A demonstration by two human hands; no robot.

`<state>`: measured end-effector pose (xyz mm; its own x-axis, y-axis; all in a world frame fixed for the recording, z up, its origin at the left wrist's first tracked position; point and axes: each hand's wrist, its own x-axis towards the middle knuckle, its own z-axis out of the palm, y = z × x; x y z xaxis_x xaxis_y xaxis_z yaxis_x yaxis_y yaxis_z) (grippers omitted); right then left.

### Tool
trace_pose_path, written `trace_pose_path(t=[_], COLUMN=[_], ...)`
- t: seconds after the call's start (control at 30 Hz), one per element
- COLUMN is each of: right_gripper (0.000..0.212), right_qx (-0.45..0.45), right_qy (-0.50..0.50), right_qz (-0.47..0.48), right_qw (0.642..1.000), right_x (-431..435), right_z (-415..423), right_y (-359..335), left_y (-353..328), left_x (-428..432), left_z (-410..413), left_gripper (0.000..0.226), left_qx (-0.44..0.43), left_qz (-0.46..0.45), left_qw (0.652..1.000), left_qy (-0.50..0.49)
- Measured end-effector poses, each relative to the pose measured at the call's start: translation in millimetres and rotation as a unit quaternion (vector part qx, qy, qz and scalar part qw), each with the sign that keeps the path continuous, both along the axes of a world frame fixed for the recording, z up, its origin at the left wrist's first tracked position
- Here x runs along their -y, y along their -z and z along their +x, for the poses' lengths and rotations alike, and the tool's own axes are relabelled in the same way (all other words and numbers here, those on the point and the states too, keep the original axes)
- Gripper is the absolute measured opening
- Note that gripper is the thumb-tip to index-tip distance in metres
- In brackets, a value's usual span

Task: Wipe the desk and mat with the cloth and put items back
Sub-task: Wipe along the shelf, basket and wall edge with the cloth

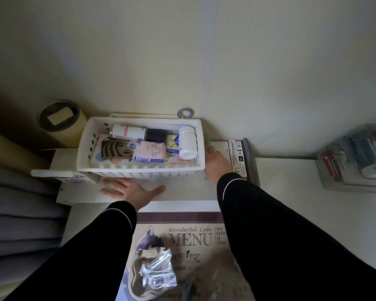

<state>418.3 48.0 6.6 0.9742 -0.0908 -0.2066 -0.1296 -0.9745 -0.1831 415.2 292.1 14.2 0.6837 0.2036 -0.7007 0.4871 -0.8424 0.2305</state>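
Observation:
A white perforated basket (139, 170) full of bottles and packets stands on a raised white shelf (182, 187) at the back of the desk (291, 203). My left hand (130, 190) lies open and flat on the shelf, fingertips against the basket's front wall. My right hand (217, 164) is just right of the basket, pressed down on a pale green cloth (209, 143); only slivers of the cloth show around the hand. The printed "Wonderful Cafe MENU" mat (189, 237) lies on the desk below my arms.
A crumpled clear plastic bag (156, 270) sits on the mat. A narrow upright box (238, 155) and a grey holder (251, 161) stand right of my right hand. A clear organiser (354, 157) is at far right, a round lidded canister (59, 122) at back left.

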Motion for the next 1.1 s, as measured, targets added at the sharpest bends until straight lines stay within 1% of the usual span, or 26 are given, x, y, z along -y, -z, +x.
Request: trace_pose_path(t=[0.07, 0.1, 0.13, 0.23, 0.27, 0.3, 0.33, 0.4, 0.43, 0.47, 0.53, 0.63, 0.77, 0.87, 0.9, 0.97, 1.03, 1.1], right_gripper=[0.050, 0.044, 0.043, 0.046, 0.048, 0.053, 0.057, 0.062, 0.064, 0.067, 0.071, 0.054, 0.045, 0.035, 0.037, 0.051, 0.055, 0.059], right_qx=[0.030, 0.041, 0.045, 0.026, 0.026, 0.033, 0.034, 0.034, 0.026, 0.025, 0.018, 0.017, 0.017, -0.019, -0.036, -0.053, -0.039, -0.033], right_qy=[-0.050, -0.060, -0.047, 0.100, 0.122, 0.110, 0.078, -0.008, -0.037, -0.046, 0.007, 0.121, 0.148, 0.159, 0.152, 0.136, 0.131, 0.131], right_qz=[0.017, -0.002, -0.028, -0.065, -0.079, -0.098, -0.110, -0.112, -0.108, -0.110, -0.119, -0.106, -0.104, -0.097, -0.103, -0.115, -0.116, -0.095], right_qw=[0.998, 0.997, 0.997, 0.992, 0.989, 0.989, 0.990, 0.993, 0.993, 0.993, 0.993, 0.987, 0.983, 0.982, 0.982, 0.983, 0.984, 0.986], right_x=[-5.3, 0.0, 8.9, 32.5, 29.8, 21.4, 9.8, -8.3, -8.1, -2.0, 18.6, 46.8, 47.2, 20.6, 10.1, -0.6, 8.6, 22.3], right_z=[-8.5, -8.3, -5.7, -1.0, -4.0, -8.6, -15.4, -31.4, -34.3, -31.9, -21.0, -8.4, -3.2, -15.1, -23.1, -33.0, -24.7, -11.0], right_y=[4.5, 2.7, -0.1, -4.9, -7.1, -7.6, -6.7, -4.3, -4.3, -6.3, -10.0, -16.4, -18.5, -13.4, -11.0, -6.1, -6.3, -14.6], left_y=[-1.3, -1.3, -2.1, -2.7, -2.4, -2.1, -1.5, 0.2, 0.8, 1.1, 1.3, 3.0, 3.3, 5.1, 5.5, 6.3, 4.8, 3.0], left_x=[0.4, 0.7, 1.1, 1.3, 1.5, 1.5, 1.3, 1.0, 1.0, 1.1, 1.0, 0.5, 0.0, -0.3, 0.0, 0.5, 1.2, 1.0], left_z=[-0.8, -1.8, -2.6, -3.0, -2.5, -2.2, -2.1, -1.7, -1.6, -1.2, -0.6, 0.0, 0.5, 0.8, 0.8, 0.1, -0.5, -1.4], left_gripper=[0.157, 0.157, 0.157, 0.158, 0.158, 0.159, 0.159, 0.160, 0.160, 0.160, 0.161, 0.161, 0.162, 0.162, 0.162, 0.161, 0.161, 0.160], left_qx=[0.006, 0.010, 0.012, 0.018, 0.020, 0.019, 0.018, 0.021, 0.021, 0.020, 0.018, 0.016, 0.014, 0.015, 0.018, 0.023, 0.024, 0.020], left_qz=[-0.002, -0.003, -0.005, -0.006, -0.006, -0.007, -0.008, -0.008, -0.007, -0.007, -0.005, -0.003, -0.005, -0.012, -0.012, -0.007, -0.006, -0.005], left_qw=[1.000, 1.000, 1.000, 1.000, 1.000, 1.000, 1.000, 1.000, 1.000, 1.000, 1.000, 1.000, 1.000, 1.000, 1.000, 1.000, 1.000, 1.000], left_qy=[0.004, 0.004, 0.001, -0.004, -0.001, -0.002, -0.003, -0.001, -0.001, -0.002, -0.003, 0.005, 0.004, -0.001, -0.003, -0.001, -0.002, -0.008])
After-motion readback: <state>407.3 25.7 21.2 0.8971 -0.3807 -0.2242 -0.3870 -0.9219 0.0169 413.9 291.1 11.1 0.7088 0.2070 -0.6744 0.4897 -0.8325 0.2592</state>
